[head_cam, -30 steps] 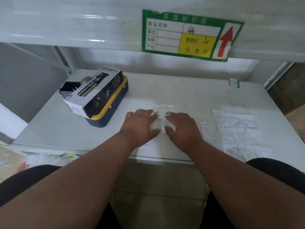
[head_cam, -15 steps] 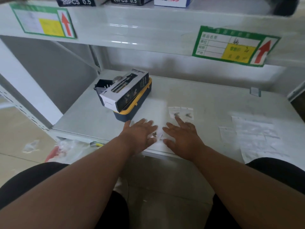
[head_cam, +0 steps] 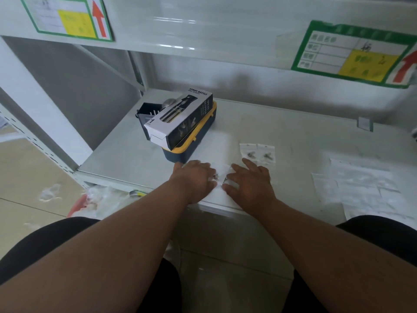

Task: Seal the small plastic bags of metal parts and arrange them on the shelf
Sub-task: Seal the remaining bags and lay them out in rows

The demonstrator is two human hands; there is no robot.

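On the white shelf point(head_cam: 300, 136), two small clear bags of metal parts point(head_cam: 257, 153) lie side by side, just beyond my right hand. Near the shelf's front edge, more small bags with metal parts point(head_cam: 220, 177) lie under and between both hands. My left hand point(head_cam: 194, 178) rests flat on the left one, fingers spread. My right hand point(head_cam: 250, 184) lies flat on the right one, fingers apart and pointing toward the far pair. Most of these near bags is hidden by my palms.
A black-and-white spray bottle box point(head_cam: 180, 119) rests on a blue and yellow case point(head_cam: 200, 141) to the left of my hands. Several flat clear bags point(head_cam: 361, 188) are spread at the shelf's right. An upper shelf with green price labels point(head_cam: 352, 55) overhangs. Crumpled plastic point(head_cam: 99, 199) lies on the floor.
Both hands slid back from the far pair of bags to the shelf's front edge and now press on other bags there. The view has shifted left and pulled back.
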